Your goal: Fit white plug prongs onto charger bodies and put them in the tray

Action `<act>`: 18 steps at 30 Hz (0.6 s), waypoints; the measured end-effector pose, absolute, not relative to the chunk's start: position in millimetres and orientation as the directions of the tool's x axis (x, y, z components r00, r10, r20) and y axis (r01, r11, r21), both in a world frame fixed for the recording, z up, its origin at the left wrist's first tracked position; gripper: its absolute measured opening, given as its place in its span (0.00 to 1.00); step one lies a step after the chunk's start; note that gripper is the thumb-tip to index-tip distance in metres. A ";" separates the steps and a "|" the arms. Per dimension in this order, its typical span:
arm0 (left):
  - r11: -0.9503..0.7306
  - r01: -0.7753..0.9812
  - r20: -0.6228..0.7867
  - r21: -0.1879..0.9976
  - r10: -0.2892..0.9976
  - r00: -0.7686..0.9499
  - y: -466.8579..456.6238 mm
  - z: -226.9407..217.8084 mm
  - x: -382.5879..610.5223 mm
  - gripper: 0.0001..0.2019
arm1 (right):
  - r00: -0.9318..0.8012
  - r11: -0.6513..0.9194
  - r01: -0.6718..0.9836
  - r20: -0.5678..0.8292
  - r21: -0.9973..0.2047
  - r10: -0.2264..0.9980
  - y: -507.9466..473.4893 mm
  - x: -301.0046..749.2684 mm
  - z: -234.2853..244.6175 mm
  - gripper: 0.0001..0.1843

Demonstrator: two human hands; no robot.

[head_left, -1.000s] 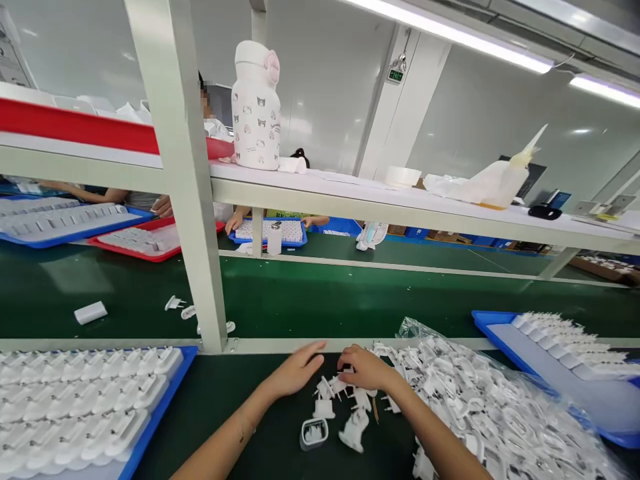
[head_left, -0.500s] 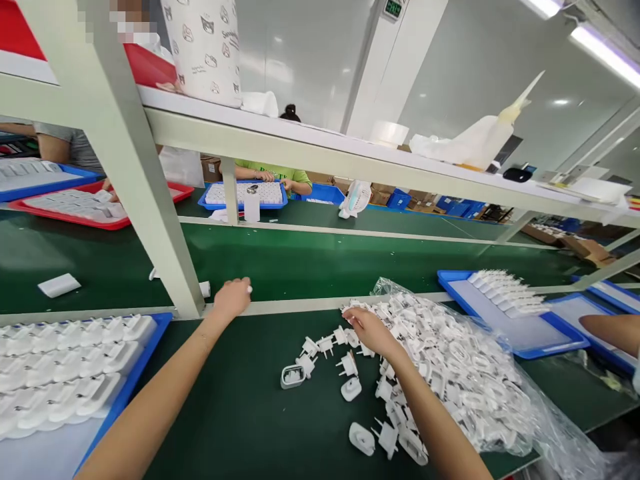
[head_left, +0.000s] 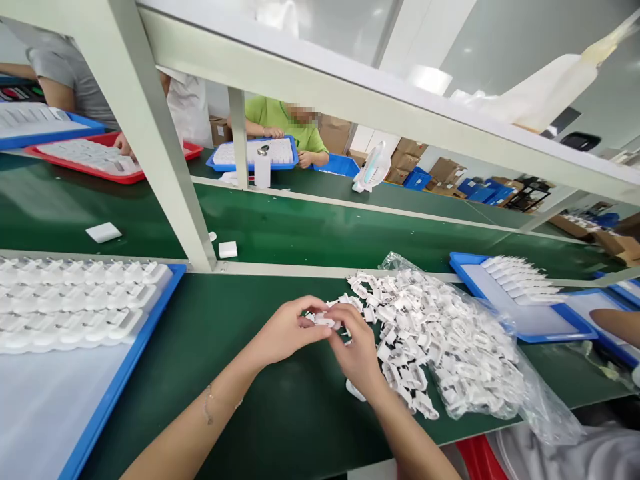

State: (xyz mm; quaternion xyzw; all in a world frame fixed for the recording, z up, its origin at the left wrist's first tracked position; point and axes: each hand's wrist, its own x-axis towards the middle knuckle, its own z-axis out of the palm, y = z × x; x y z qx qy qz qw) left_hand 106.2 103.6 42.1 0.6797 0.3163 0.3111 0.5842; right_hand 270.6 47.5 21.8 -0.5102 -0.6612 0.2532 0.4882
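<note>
My left hand (head_left: 287,331) and my right hand (head_left: 357,343) meet over the green table, fingertips closed around a small white plastic plug piece (head_left: 321,320). The fingers cover much of it, and whether it is one part or two I cannot tell. Just right of my right hand spreads a heap of similar white plastic plug pieces (head_left: 425,333), some with prongs, partly on a clear plastic bag (head_left: 545,407). One loose white oval part (head_left: 355,390) lies beneath my right wrist.
At left, a blue tray (head_left: 145,340) holds rows of white parts. Another blue tray (head_left: 545,327) stands at right, near someone's arm (head_left: 617,325). A metal post (head_left: 155,147) and shelf rail (head_left: 360,100) cross ahead. Beyond the green belt (head_left: 310,230), a person in green (head_left: 257,113) handles a tray.
My left hand has come back from the belt's edge to meet my right hand, which has left the heap's edge. The view has tilted down. A white block now shows beside the post.
</note>
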 end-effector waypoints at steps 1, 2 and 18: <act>-0.155 0.070 0.089 0.985 0.819 0.568 102.7 36.2 98.6 0.16 | 0.074 0.284 0.317 0.323 -0.905 0.944 46.0 271.5 15.3 0.06; -0.210 0.132 0.118 0.969 0.858 0.499 102.2 28.9 91.1 0.17 | 0.138 0.205 0.181 0.231 -0.962 0.963 45.1 272.8 9.0 0.06; -0.511 0.712 0.120 0.482 0.843 0.524 89.6 -42.1 97.7 0.10 | 0.047 -0.215 -0.545 -0.286 -0.810 0.957 35.2 258.6 -25.8 0.14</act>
